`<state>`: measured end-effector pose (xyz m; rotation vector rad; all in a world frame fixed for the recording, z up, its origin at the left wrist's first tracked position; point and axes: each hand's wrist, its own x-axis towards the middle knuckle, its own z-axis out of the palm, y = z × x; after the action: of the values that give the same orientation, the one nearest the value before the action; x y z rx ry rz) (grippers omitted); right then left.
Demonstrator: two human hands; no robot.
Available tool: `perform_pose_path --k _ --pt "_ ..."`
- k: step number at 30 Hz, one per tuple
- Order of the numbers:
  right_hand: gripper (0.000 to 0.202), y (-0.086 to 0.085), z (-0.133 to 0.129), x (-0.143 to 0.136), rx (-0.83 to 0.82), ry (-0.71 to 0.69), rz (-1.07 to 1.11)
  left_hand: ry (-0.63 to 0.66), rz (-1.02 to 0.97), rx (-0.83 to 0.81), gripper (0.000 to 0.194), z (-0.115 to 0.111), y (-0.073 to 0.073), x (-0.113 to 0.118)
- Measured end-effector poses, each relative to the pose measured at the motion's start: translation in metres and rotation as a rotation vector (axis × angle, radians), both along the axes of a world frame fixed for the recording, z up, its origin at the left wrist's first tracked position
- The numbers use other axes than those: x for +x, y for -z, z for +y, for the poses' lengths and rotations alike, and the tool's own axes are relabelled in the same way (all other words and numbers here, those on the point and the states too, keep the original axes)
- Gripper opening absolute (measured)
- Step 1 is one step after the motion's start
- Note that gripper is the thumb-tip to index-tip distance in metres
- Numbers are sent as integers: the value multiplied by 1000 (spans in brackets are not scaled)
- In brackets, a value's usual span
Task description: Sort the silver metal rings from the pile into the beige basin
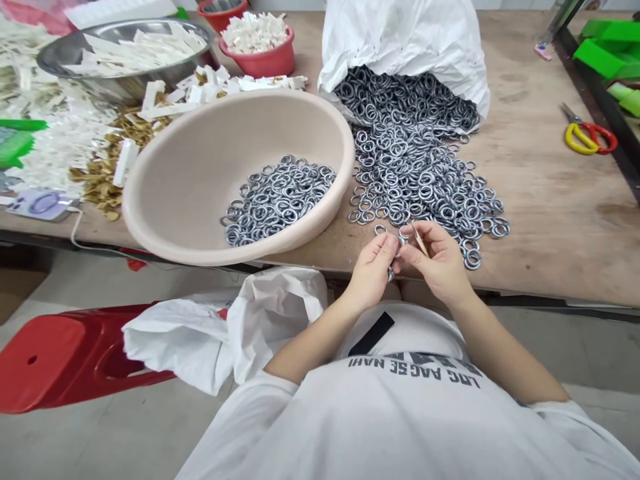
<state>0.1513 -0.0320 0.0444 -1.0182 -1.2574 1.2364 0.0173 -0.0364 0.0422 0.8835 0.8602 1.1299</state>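
Observation:
My left hand (374,265) and my right hand (440,260) meet at the table's front edge. The fingers of my left hand are closed on small grey rings (391,273). In my right hand is a thin, light-coloured pointed tool (421,241), and another ring (403,233) shows between the two hands. A heap of grey rings (410,173) spreads just beyond them, spilling from a white sack (405,40). To the left stands a large beige basin (185,160) with more rings (285,197) at its bottom.
Scissors (583,133) with red and yellow handles lie at the right. At the back left are a metal bowl (130,57) of white strips and a red bowl (263,61) of white pieces. A phone (41,204) lies far left. A red stool (45,360) stands below.

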Motion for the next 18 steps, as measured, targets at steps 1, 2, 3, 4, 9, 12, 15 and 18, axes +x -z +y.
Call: perform_pose_path --k 1,2,3,4,9,12,15,18 --pt "26 -1 0 3 30 0 -48 47 -35 -41 42 -2 -3 -1" --pt "25 -2 -1 6 63 6 -116 82 -72 -91 42 -3 -7 -2" --pt "27 -4 -2 8 99 15 -208 101 -105 -138 42 -4 -9 -3" --pt "29 -5 -4 10 143 27 -319 103 -132 -177 42 -5 -12 -3" --pt "39 -11 -20 11 370 39 -825 37 -177 -242 41 -7 -14 -4" --pt "43 -13 -23 9 414 46 -904 38 -176 -242 41 -7 -11 -4" --pt "44 -11 -17 13 387 16 -898 76 -169 -227 41 -11 -11 -7" --pt "46 -7 0 18 259 79 -908 229 -185 -212 40 -18 -15 -15"
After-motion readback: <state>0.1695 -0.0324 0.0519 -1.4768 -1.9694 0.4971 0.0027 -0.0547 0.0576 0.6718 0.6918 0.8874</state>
